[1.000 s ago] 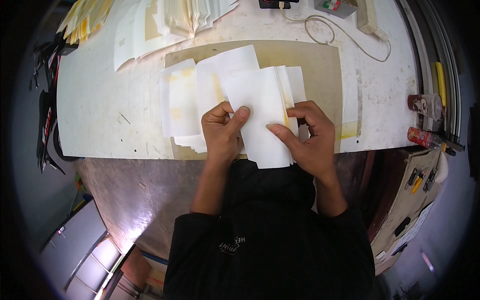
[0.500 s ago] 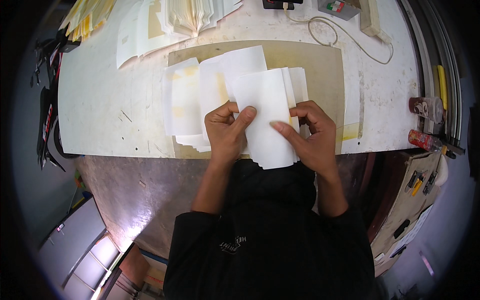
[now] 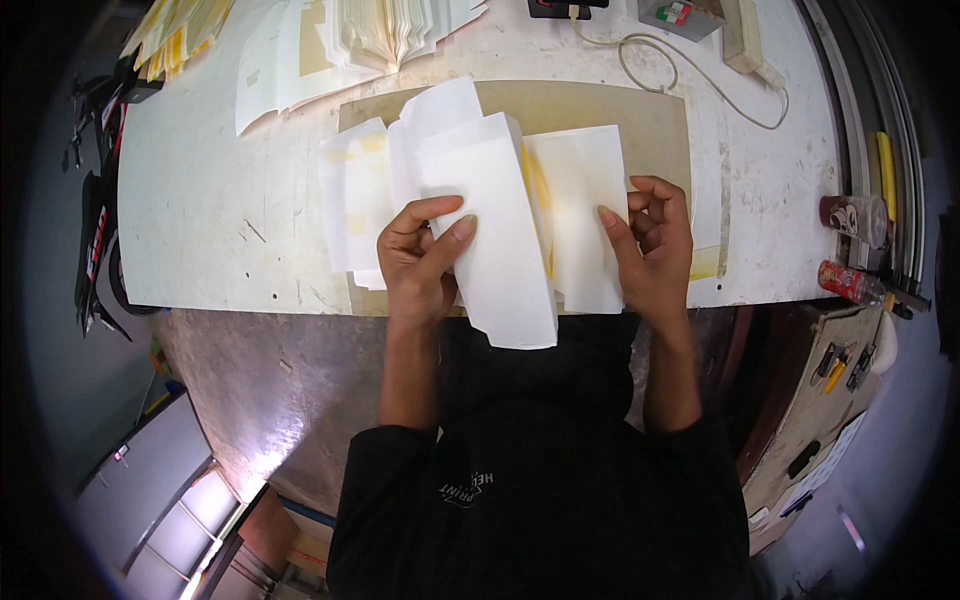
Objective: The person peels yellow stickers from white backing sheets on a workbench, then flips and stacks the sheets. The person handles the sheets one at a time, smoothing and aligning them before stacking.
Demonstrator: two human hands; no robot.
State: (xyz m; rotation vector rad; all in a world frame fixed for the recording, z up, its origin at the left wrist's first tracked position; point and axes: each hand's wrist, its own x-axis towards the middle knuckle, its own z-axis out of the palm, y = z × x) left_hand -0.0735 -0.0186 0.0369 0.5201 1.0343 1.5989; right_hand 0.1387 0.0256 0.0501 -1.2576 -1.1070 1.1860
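My left hand [image 3: 420, 260] is closed on a narrow white folded paper [image 3: 490, 235], thumb on top and fingers underneath. The paper leans, its lower end past the table's front edge. To its right, my right hand [image 3: 655, 245] pinches the right edge of another white paper [image 3: 587, 220] between thumb and fingers. A yellow strip [image 3: 538, 190] runs along the gap between the two papers. Behind my left hand, more white papers [image 3: 358, 205] with faint yellow patches lie overlapped. Whether the two held papers are joined is hidden.
A tan board [image 3: 655, 130] lies on the white worktable [image 3: 200, 210]. At the back stand fanned white papers [image 3: 375, 35] and yellow-edged sheets [image 3: 180, 40]. A cable [image 3: 650, 40] loops at back right. A cup [image 3: 852, 220] and a bottle [image 3: 850, 282] are at the right edge.
My hands have moved apart, the right one rightward with a paper in its pinch. The gap between the papers has widened, showing more of the yellow strip. The front paper has tilted left.
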